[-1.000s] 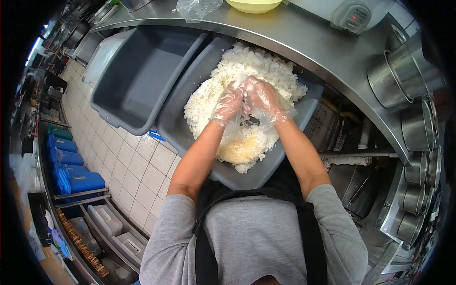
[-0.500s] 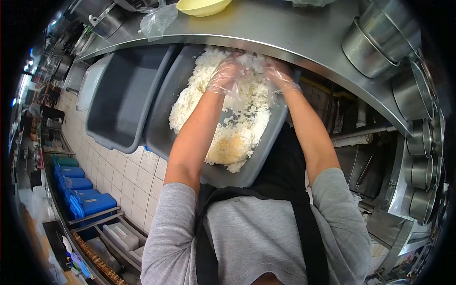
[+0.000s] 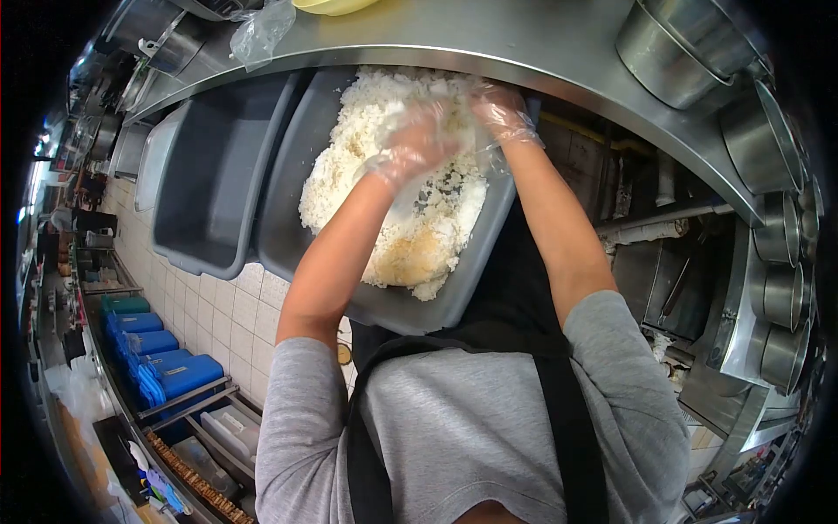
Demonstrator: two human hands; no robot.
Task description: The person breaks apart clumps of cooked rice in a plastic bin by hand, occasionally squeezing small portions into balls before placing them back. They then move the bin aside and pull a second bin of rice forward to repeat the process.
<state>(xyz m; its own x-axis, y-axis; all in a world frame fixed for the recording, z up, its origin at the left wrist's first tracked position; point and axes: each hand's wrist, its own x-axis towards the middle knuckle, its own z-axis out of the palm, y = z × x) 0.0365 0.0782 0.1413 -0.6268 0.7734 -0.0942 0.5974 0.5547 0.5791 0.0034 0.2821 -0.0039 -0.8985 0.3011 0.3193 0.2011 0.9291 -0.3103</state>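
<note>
Rice (image 3: 330,188) under left hand (image 3: 421,140) and right hand (image 3: 499,109), grip of both unclear, counter (image 3: 471,33) close beyond, second grey tub (image 3: 214,166) alongside.

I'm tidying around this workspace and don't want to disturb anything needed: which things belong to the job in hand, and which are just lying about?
In the job:
- left hand, right hand
- rice
- rice tub

Seemingly just lying about:
- other grey tub
- plastic bag
- yellow bowl
- blue bins
</note>
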